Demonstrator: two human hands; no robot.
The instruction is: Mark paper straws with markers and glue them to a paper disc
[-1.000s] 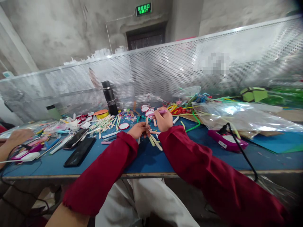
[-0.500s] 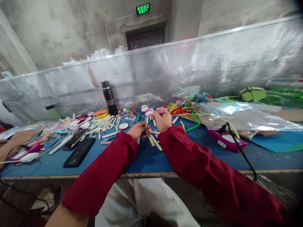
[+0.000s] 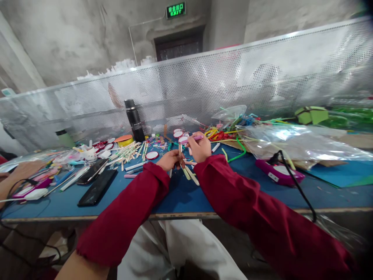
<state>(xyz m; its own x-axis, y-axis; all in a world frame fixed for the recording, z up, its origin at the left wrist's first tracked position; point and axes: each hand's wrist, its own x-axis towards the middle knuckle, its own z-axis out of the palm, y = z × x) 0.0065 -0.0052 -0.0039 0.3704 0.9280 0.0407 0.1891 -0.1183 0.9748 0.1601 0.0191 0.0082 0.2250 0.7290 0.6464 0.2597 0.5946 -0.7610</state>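
My left hand [image 3: 170,160] is closed, pinching a narrow flat stick [image 3: 180,149] that stands roughly upright. In my right hand [image 3: 201,148] is a pink marker pen [image 3: 190,139], held sideways with its left end at the top of the stick. Whether the tip touches the stick is too small to tell. Just below the hands, pale slim sticks or pens [image 3: 193,178] lie on the blue tabletop [image 3: 171,200]. White and pink pens [image 3: 134,168] rest left of my left hand.
Two dark phones [image 3: 97,188] and a heap of craft sticks [image 3: 131,151] lie to the left. A black bottle [image 3: 134,121] stands by the perforated metal screen [image 3: 198,85]. On the right are a purple power strip [image 3: 279,174] and clear plastic [image 3: 303,142]. Another person's arm [image 3: 17,177] rests far left.
Almost nothing differs. Both hands keep their hold on the stick and the marker pen, with only a very slight shift of my right hand.
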